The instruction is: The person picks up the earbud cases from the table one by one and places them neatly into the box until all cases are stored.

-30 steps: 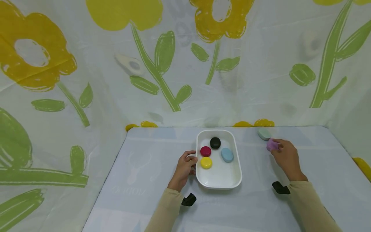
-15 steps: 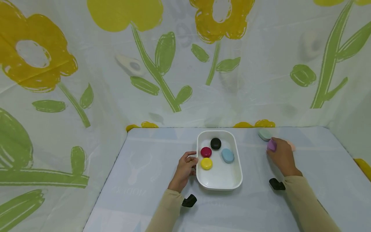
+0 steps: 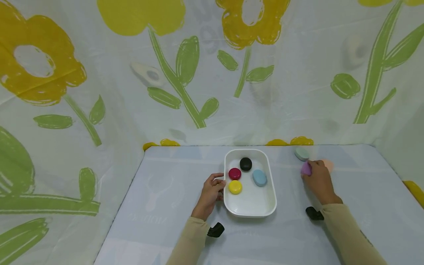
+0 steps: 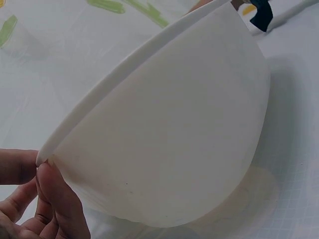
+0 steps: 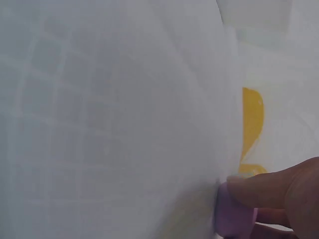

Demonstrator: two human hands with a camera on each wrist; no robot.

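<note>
My left hand (image 3: 209, 194) pinches the left rim of a white rectangular tub (image 3: 253, 206), thumb and forefinger meeting at the edge in the left wrist view. Inside the tub lie smooth, rounded pieces: black (image 3: 246, 164), dark red (image 3: 235, 173), yellow (image 3: 235, 187) and light blue (image 3: 260, 177). Over on the right side of the table, my right hand (image 3: 320, 182) pinches a purple rounded piece (image 3: 306, 168) between thumb and fingers. The right wrist view shows this purple piece (image 5: 233, 214) close over the table surface, partly covered by the fingers.
A pale green piece (image 3: 301, 154) lies just beyond the right hand near the table's back edge. A peach piece (image 3: 328, 165) is partly hidden behind that hand. A flower-printed curtain (image 3: 232, 117) rises along the table's back and sides.
The right hand has shifted left and a little nearer to me with the purple piece, uncovering the peach piece behind it. The left hand and tub stay in place.
</note>
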